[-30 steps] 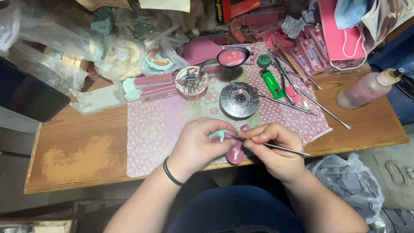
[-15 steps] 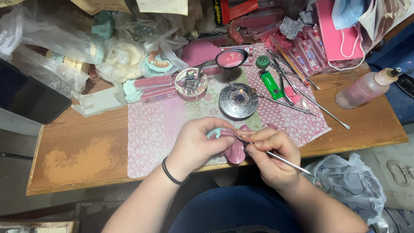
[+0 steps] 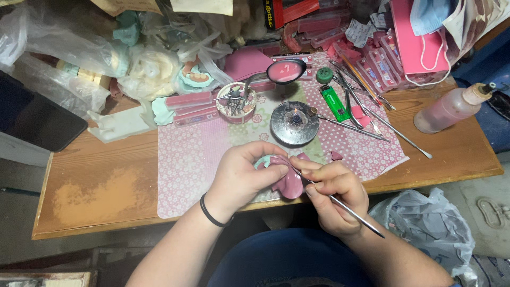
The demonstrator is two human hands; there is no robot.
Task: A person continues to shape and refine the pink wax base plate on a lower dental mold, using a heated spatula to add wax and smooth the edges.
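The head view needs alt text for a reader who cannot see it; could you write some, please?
The left hand holds a pink wax piece while the right hand works it with a thin metal tool, above a floral mat on a cluttered wooden table.

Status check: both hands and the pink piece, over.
Left hand grips pink wax piece over mat edge. Right hand holds thin metal tool, tip at the wax. Nothing between hands.

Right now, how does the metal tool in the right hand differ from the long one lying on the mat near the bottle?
The held tool is gripped like a pen in the right hand, tip at the pink wax; the lying tool rests untouched on the mat. The held one is partly hidden by fingers; the lying one shows fully. Both are thin, silvery and slanted.
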